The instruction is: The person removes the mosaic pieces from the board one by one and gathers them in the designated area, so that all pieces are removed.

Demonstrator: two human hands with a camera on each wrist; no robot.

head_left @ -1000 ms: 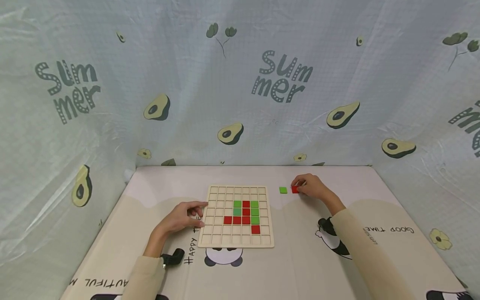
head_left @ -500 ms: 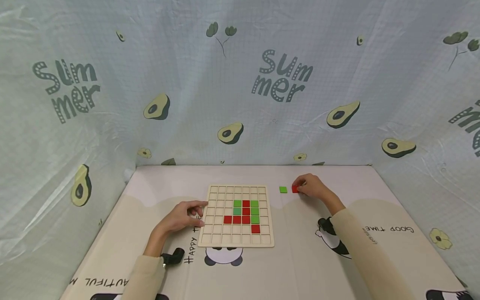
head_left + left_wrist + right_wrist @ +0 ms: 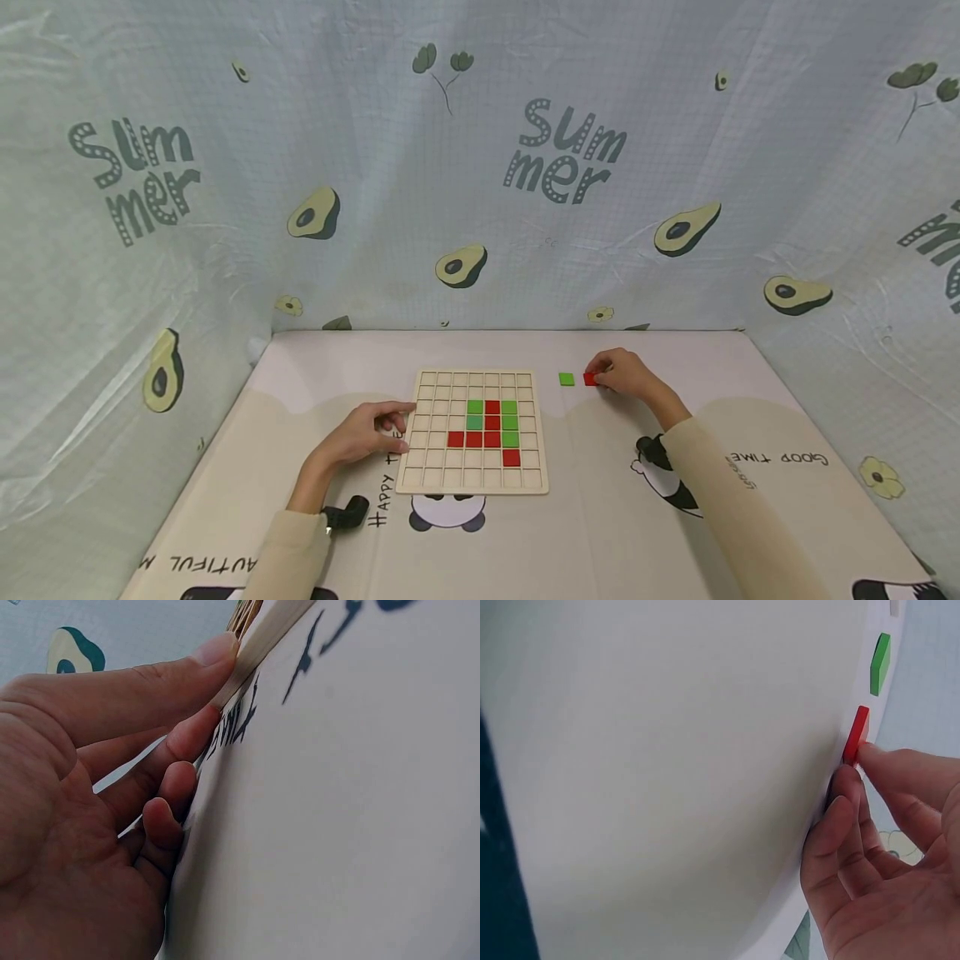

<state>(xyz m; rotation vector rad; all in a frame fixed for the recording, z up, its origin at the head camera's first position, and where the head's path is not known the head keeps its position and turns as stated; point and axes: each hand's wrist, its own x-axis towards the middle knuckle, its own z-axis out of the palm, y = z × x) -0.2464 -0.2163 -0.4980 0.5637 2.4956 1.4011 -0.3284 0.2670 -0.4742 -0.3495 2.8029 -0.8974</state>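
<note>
On the pale tablecloth [image 3: 555, 550], furthest left, a beige sleeve [image 3: 288, 550] runs up to the person's left hand [image 3: 358, 435], a black gadget [image 3: 347, 513] at its wrist. That hand grips nothing: thumb and forefinger stand apart, their tips resting against the left edge of a wooden grid board [image 3: 435, 459], the other fingers loosely bent. Going rightward across the board, first comes a lone red tile [image 3: 456, 439]; next a column with a green tile [image 3: 475, 407], a bluish-green tile [image 3: 474, 422] and a red piece [image 3: 474, 439], far to near; then three red tiles [image 3: 492, 422] in line; then three green tiles [image 3: 510, 422] with a final red piece [image 3: 512, 457] nearest the person. Just past the board's far right corner, a loose green square [image 3: 566, 379] lies flat on the cloth. Beside it, a loose red square [image 3: 590, 379] is pinched between thumb and finger of the right hand [image 3: 622, 372]; my view is poor there, so whether it touches the cloth I can't tell. The right sleeve [image 3: 738, 517] overlaps a panda print [image 3: 663, 479], with "Good time" lettering [image 3: 798, 459] further right.
</note>
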